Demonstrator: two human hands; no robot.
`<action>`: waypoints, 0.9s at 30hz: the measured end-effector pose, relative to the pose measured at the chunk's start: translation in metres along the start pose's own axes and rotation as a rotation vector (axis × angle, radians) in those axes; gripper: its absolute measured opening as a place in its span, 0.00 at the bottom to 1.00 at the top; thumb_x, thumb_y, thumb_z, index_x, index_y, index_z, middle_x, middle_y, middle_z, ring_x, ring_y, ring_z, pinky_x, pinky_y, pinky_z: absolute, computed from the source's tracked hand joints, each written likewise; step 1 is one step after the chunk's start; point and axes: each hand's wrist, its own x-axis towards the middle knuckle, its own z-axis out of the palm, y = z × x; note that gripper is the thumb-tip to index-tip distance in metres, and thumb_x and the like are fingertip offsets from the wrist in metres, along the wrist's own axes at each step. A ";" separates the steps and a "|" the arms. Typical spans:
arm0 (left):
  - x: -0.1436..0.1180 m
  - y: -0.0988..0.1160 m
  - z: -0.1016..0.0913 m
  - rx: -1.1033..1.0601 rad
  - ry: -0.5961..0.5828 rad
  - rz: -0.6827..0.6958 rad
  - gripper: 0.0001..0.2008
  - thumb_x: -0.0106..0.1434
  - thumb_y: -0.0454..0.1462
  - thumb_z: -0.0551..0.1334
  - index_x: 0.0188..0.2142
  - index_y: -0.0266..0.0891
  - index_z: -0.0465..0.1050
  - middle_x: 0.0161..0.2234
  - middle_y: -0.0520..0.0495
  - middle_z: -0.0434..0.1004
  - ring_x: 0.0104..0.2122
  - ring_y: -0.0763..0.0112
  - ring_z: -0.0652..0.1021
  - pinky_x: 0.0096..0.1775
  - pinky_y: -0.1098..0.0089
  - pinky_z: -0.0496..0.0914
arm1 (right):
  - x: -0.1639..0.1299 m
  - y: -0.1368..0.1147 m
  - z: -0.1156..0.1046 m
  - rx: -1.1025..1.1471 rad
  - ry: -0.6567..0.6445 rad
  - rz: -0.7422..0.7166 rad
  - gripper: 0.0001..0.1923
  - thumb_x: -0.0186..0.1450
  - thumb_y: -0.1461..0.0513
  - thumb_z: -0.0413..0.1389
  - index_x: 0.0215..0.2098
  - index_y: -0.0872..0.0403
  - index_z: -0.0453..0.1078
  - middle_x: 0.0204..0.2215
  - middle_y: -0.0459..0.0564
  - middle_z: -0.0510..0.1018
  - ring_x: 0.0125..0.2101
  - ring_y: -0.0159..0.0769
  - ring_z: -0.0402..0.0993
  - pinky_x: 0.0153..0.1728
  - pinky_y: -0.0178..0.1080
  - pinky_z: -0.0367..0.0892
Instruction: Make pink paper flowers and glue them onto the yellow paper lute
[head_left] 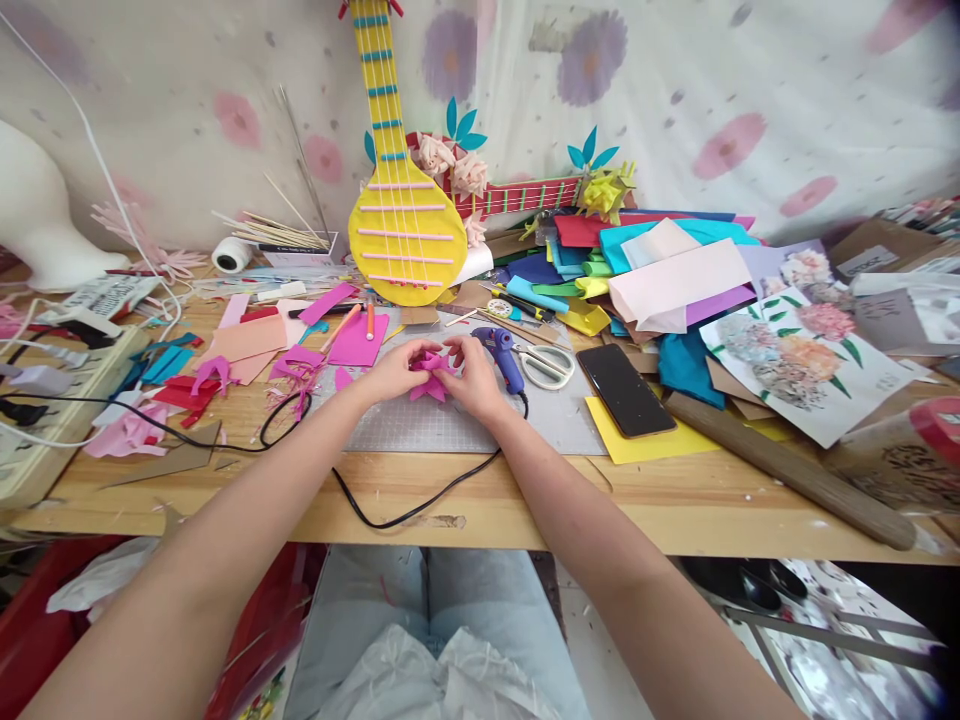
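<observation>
The pink paper flower sits between your two hands on the grey cutting mat, near the middle of the wooden table. It already has a shape: several pointed petals stick out below and to the sides, and folded pieces bunch up at the centre, so I judge the flower well under way but not finished, since your fingers are working at its top. More pink scraps lie loose to the left of the mat, unused. How many petals remain to be added cannot be told from here.

Your left hand grips the flower from its left side, fingers curled and thumb pressed onto the paper. Your right hand closes on it from the right, fingertips pinching the upper petals. Both wrists rest low on the mat, and both forearms reach straight forward from your body, converging on the flower.

The blue glue gun lies just beside your right hand, with its black cord trailing over the table edge. Scissors and a black phone lie further right.
</observation>
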 end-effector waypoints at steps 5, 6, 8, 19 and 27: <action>-0.001 0.002 0.003 -0.043 0.014 -0.015 0.24 0.43 0.29 0.58 0.44 0.35 0.68 0.42 0.44 0.73 0.41 0.66 0.74 0.47 0.63 0.67 | 0.000 0.001 0.003 0.032 -0.015 0.018 0.18 0.53 0.65 0.55 0.43 0.53 0.61 0.38 0.49 0.66 0.32 0.33 0.64 0.38 0.39 0.64; -0.002 0.003 0.003 -0.047 0.013 -0.018 0.24 0.44 0.29 0.59 0.43 0.35 0.68 0.41 0.44 0.73 0.41 0.66 0.74 0.47 0.63 0.67 | 0.000 0.001 0.004 0.043 -0.017 0.027 0.18 0.53 0.64 0.55 0.43 0.53 0.61 0.38 0.49 0.66 0.32 0.33 0.64 0.38 0.39 0.64; -0.002 0.003 0.003 -0.055 0.019 -0.024 0.22 0.45 0.30 0.59 0.43 0.35 0.68 0.41 0.44 0.74 0.41 0.66 0.74 0.47 0.62 0.67 | 0.000 0.001 0.004 0.065 -0.020 0.050 0.19 0.53 0.64 0.56 0.43 0.53 0.61 0.38 0.49 0.66 0.31 0.32 0.64 0.38 0.40 0.64; 0.001 -0.001 0.005 -0.136 0.035 -0.038 0.16 0.49 0.31 0.60 0.40 0.35 0.68 0.38 0.45 0.74 0.38 0.69 0.75 0.44 0.65 0.69 | 0.002 0.005 0.007 0.137 -0.044 0.090 0.20 0.53 0.62 0.57 0.43 0.53 0.60 0.36 0.47 0.68 0.29 0.31 0.63 0.34 0.38 0.63; 0.000 0.002 0.005 -0.127 0.036 -0.038 0.19 0.48 0.30 0.60 0.42 0.35 0.67 0.38 0.44 0.75 0.38 0.67 0.75 0.42 0.65 0.69 | 0.002 0.007 0.007 0.137 -0.048 0.092 0.20 0.53 0.62 0.56 0.44 0.54 0.59 0.36 0.48 0.68 0.29 0.31 0.64 0.33 0.38 0.63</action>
